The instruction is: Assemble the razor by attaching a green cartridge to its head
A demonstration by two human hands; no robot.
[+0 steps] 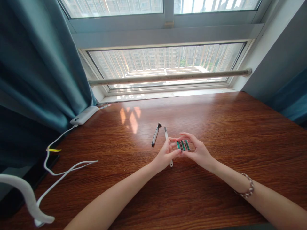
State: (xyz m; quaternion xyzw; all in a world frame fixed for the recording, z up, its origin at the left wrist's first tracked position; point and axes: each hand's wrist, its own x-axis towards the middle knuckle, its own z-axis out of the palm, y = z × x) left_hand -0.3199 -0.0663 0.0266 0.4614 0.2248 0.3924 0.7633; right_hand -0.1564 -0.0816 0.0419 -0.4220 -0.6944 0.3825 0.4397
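Observation:
Between my two hands is a small clear pack of razor cartridges (183,145), dark with green strips. Fingers and thumb of my left hand (166,153) close on its left side. My right hand (200,154) grips the right side, thumb below and fingers along the top edge. A white toothbrush (166,133) with dark bristles lies partly hidden under my left hand, its handle end showing below. To the left of it lies a razor handle (155,136), grey and black, with no cartridge visible on its head.
All this is on a brown wooden table (230,127). A white power strip or adapter (85,115) with a white cable (56,174) lies at the left. A curved white object (26,195) stands at the lower left. Blue curtain (43,64) and a window rail (168,77) border the table.

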